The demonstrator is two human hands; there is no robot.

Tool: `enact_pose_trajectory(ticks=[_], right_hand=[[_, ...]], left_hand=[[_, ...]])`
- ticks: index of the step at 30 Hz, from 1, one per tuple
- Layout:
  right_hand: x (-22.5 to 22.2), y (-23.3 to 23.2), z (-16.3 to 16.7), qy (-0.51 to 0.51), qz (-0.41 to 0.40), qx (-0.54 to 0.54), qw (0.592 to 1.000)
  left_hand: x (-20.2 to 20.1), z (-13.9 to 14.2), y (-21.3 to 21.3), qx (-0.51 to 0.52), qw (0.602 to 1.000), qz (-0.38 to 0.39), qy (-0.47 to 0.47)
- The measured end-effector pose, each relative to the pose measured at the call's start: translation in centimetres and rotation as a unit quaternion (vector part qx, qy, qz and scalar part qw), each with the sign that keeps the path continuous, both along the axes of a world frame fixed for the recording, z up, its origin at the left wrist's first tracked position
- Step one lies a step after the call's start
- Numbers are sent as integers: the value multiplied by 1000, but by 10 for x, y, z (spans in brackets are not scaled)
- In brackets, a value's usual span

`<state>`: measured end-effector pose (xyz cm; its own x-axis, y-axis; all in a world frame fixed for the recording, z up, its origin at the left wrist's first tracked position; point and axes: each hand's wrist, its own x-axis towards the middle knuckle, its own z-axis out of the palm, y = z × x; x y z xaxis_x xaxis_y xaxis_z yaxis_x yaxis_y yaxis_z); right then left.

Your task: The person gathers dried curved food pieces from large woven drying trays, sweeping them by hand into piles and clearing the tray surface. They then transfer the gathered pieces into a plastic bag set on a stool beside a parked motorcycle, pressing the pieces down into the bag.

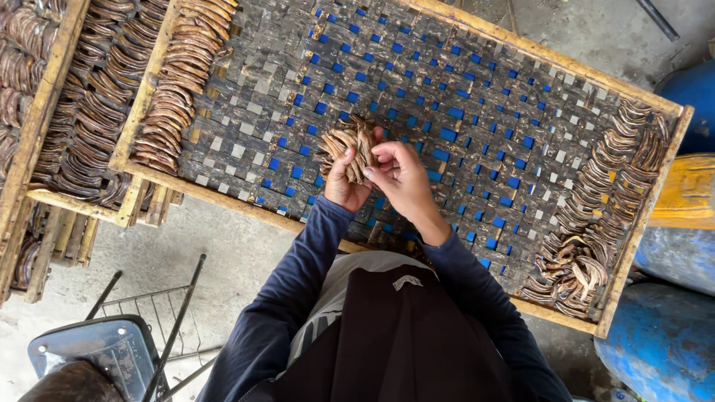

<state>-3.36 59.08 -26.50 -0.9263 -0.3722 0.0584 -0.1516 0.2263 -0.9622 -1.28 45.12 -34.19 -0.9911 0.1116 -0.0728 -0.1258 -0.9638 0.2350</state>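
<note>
My left hand (344, 182) grips a bunch of brown curved dried strips (350, 143) above a wooden-framed tray (536, 53) with a woven dark mat over blue. My right hand (401, 173) pinches at the right side of the same bunch with thumb and fingers. Both hands hover over the mat's middle, near the tray's front edge. A row of the same curved strips (173, 97) lies along the tray's left side, and a curved pile of strips (596, 216) lies along its right side.
A second tray (45, 104) packed with rows of strips stands at the left, with more stacked under it. Blue drums (663, 342) and a yellow object (689, 190) are at the right. A metal chair frame (160, 327) stands on the concrete floor at lower left.
</note>
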Motion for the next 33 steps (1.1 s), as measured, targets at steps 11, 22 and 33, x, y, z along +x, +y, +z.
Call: enact_pose_trajectory(ticks=[11, 22, 33], right_hand=[[-3, 3, -19, -58, -43, -81, 994], [7, -3, -33, -97, -55, -210, 971], [5, 7, -28, -53, -20, -86, 995]], left_hand=[[3, -15, 0, -35, 997, 38, -54], [6, -13, 11, -45, 993, 87, -73], [1, -24, 16, -207, 970, 109, -60]])
